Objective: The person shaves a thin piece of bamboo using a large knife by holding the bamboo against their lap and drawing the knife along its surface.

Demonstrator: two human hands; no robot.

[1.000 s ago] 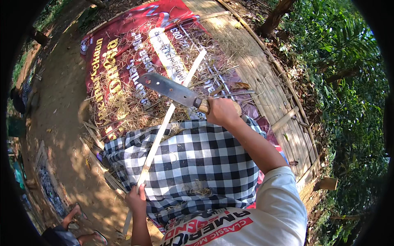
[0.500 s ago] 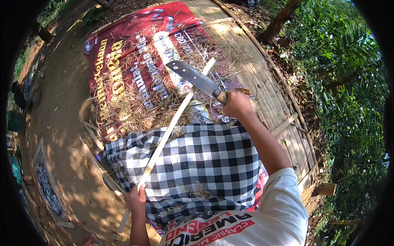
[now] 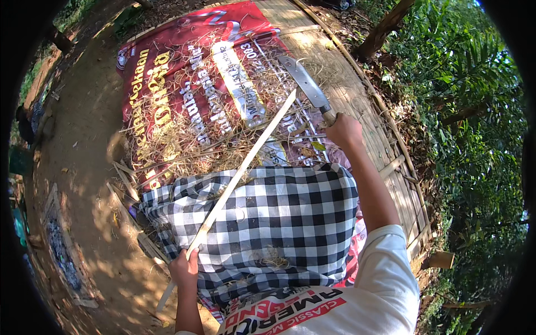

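My left hand (image 3: 184, 269) is closed round the lower part of a long, pale bamboo strip (image 3: 241, 170), which slants up and away to the right over my lap. In my right hand (image 3: 344, 132) is the wooden handle of a machete (image 3: 306, 82), its broad blade pointing away and a little left. The blade lies just beyond the strip's far tip, and a thin curled shaving (image 3: 301, 60) appears at its edge. A black-and-white checked cloth (image 3: 268, 215) covers my legs. Thin shavings (image 3: 167, 131) are strewn over the red banner (image 3: 184, 39) in front of me.
Under the banner is a slatted bamboo platform (image 3: 385, 151) with a pole along its right edge. Dense green plants (image 3: 474, 123) and a tree trunk (image 3: 385, 30) stand to the right. Bare earth (image 3: 84, 145) lies to the left, with some wood pieces (image 3: 137, 229) beside the platform.
My right hand has moved right and slightly away with the machete, so the blade has passed from across the strip to beyond its tip. My left hand keeps its hold.
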